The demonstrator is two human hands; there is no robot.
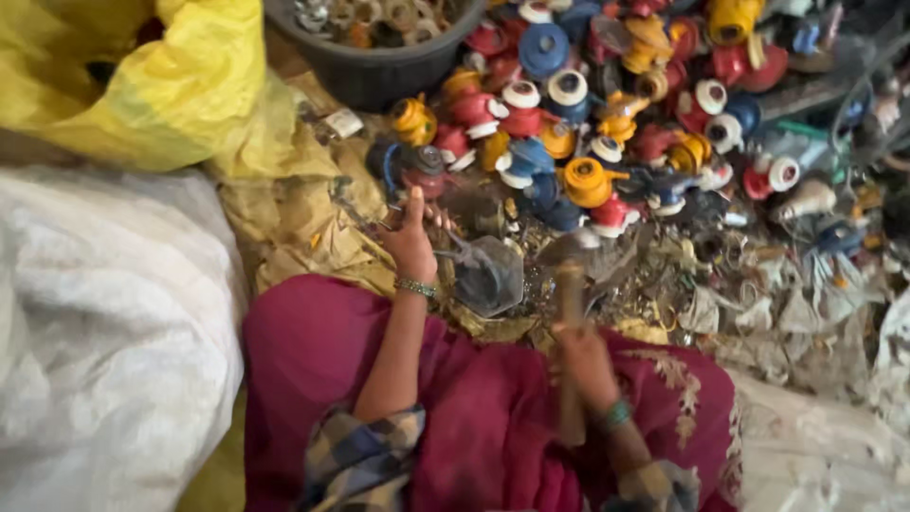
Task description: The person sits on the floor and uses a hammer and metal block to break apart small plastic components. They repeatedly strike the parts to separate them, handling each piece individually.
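Two hands at work over a heap of scrap: left hand (pixel 409 237) fingers closed, pinching a small dark part (pixel 428 169) at the near edge of the coloured plastic caps (pixel 569 123); right hand (pixel 585 365) wrapped round a wooden hammer handle (pixel 571 351), long axis pointing away towards a grey block (pixel 488 275), hammer head (pixel 569 248) blurred just right of the left hand, part up and left of it

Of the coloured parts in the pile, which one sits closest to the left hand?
The dark red part just above the left hand, beside its raised thumb. The other coloured parts, like the orange one, lie further up or off to the right.
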